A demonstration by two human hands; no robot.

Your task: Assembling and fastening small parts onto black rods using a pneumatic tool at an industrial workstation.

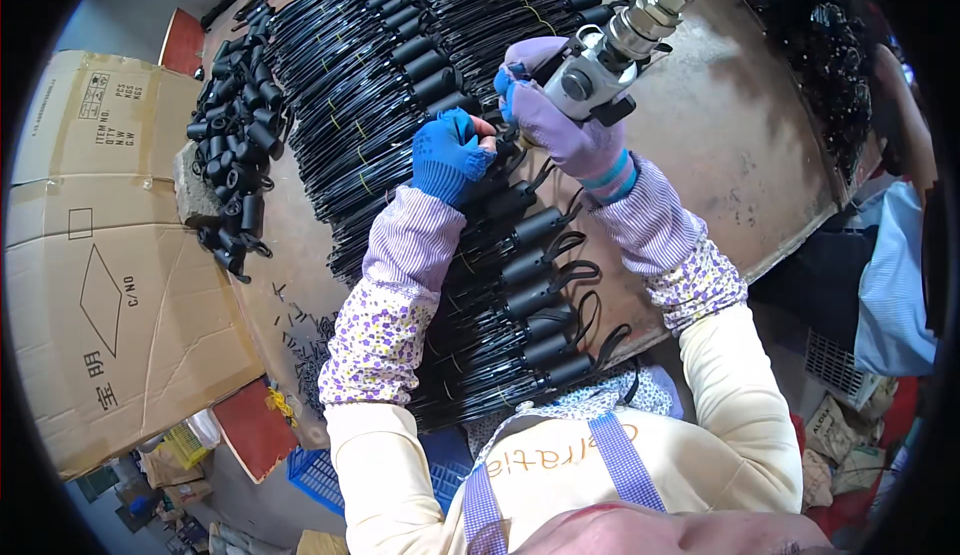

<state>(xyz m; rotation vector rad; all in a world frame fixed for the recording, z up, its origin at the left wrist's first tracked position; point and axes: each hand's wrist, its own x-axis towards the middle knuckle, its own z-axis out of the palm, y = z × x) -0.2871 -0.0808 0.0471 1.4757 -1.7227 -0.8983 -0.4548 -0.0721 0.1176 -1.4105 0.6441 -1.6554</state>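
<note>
umbrella frames (335,120) at centre look light, best taken by the handles (535,226), my right hand (565,133) clamping an air tool (590,77), my left hand (447,158) of unclear grip.

Heaped black handles (262,137), banded rows of rods (335,120) and a hose-fed tool (590,85) mark this as a workshop.

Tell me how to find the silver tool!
Start at the big brown table. Over it, find the person's right hand, gloved in purple. The tool at that hand is chunky silver metal, while the handles to its left are black.
</note>
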